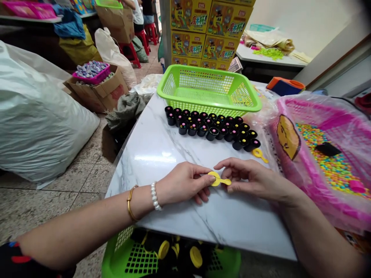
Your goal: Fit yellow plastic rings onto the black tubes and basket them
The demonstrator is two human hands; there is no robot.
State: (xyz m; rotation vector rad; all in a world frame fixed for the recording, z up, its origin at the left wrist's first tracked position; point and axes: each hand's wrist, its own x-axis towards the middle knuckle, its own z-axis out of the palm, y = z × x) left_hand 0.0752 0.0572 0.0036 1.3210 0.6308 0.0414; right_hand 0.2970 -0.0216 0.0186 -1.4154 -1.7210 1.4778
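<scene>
My left hand [188, 181] pinches a yellow spoon-shaped piece [215, 179], a round disc with a short handle ending in a small rounded tip. The thumb lies on top of the disc. Close to that tip is my right hand [246, 177], its index finger and thumb apart and its other fingers curled; no thing shows in it. Beyond both hands, small black cups [213, 133] stand upright in uneven rows, with pink, yellow or orange beads showing inside. Beside the nearest right cup lies another yellow piece [260, 155] with a ring and handle.
A green basket [208, 105] stands behind the cups. To the right, a pink basket [292, 101] lined with plastic holds colourful beads. Below the table's front edge sits another green basket [111, 255] with yellow-capped black cups. Yellow boxes [188, 44] are stacked behind; a white sack [40, 116] stands left.
</scene>
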